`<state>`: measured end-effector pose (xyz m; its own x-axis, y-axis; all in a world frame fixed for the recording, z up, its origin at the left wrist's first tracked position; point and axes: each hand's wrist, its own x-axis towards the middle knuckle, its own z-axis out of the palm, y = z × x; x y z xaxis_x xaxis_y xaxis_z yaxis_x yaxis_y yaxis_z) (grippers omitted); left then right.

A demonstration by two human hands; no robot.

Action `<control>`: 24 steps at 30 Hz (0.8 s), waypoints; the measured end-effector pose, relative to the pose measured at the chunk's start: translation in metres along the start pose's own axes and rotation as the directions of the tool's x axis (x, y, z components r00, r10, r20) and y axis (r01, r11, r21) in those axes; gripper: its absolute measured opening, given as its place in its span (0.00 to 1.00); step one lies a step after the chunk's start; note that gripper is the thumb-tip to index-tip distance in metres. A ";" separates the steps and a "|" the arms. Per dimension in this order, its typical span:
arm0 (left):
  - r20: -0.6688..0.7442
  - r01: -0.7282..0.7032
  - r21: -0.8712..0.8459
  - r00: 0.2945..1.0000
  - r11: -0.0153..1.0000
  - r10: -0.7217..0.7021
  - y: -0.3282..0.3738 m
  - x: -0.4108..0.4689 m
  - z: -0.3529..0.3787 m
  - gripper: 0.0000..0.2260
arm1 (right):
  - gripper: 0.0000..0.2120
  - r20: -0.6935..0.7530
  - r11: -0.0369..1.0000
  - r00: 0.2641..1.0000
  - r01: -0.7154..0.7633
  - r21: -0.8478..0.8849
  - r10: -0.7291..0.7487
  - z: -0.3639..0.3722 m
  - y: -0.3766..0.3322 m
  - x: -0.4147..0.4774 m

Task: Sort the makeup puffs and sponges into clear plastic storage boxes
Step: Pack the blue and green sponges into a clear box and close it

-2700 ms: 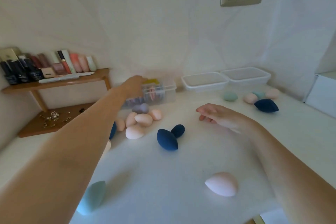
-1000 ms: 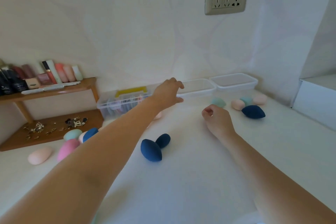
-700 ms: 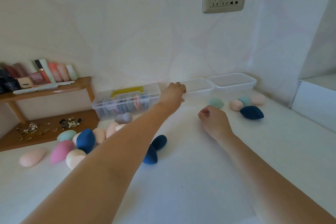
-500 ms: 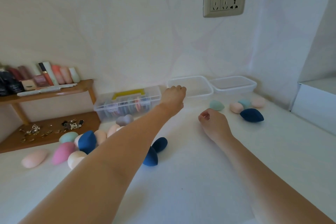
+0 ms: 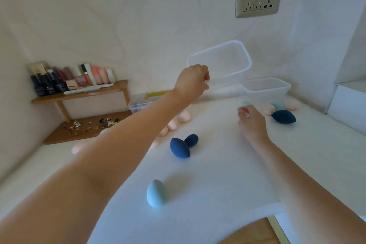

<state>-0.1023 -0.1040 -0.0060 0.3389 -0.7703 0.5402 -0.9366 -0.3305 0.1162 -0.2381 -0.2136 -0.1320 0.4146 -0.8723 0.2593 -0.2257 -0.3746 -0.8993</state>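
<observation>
Box (image 5: 223, 59) of clear plastic hangs tilted above the counter (image 5: 217, 184), rim pinched by left grip (image 5: 193, 82), likely to sit nearer the sponges (image 5: 179, 150); right grip (image 5: 252, 120) rests clenched, empty

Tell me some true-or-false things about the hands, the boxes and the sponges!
1. The left hand holds a clear box up off the table. True.
2. That clear box is full of sponges. False: it looks empty.
3. Two dark blue sponges lie right next to each other. True.
4. The right hand holds a pink sponge. False: its fingers are curled and nothing shows in them.
5. The light blue sponge sits inside the second clear box. False: it lies on the table, nearest the camera, and that box stands by the wall.
</observation>
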 end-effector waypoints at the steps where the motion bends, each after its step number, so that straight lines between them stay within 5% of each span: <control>1: -0.013 0.009 -0.041 1.000 0.999 -0.010 0.002 -0.012 -0.013 0.10 | 0.11 -0.027 0.997 1.000 0.014 0.074 -0.012 -0.001 -0.005 -0.005; 9: 0.064 0.080 -0.267 0.996 0.960 -0.065 0.033 -0.131 -0.093 0.10 | 0.05 -0.154 0.920 0.987 0.090 0.382 -0.033 -0.030 -0.011 -0.063; 13: 0.155 0.071 -0.300 0.988 0.951 -0.024 0.047 -0.193 -0.119 0.10 | 0.15 -0.162 0.909 0.985 0.126 0.398 -0.066 -0.061 -0.032 -0.096; 18: 0.365 0.076 -0.273 0.930 0.959 0.031 0.056 -0.247 -0.153 0.10 | 0.15 0.074 0.911 0.957 0.239 0.337 -0.279 -0.094 -0.070 -0.126; 24: 0.623 0.138 -0.290 0.778 0.947 0.078 0.056 -0.277 -0.159 0.09 | 0.14 0.316 0.867 0.858 0.250 0.430 -0.405 -0.099 -0.085 -0.149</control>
<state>-0.2629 0.1771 -0.0167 0.2466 -0.9649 -0.0901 -0.8658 -0.2611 0.4268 -0.3678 -0.0832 -0.0593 0.7258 -0.4976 0.4749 0.2873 -0.4080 -0.8666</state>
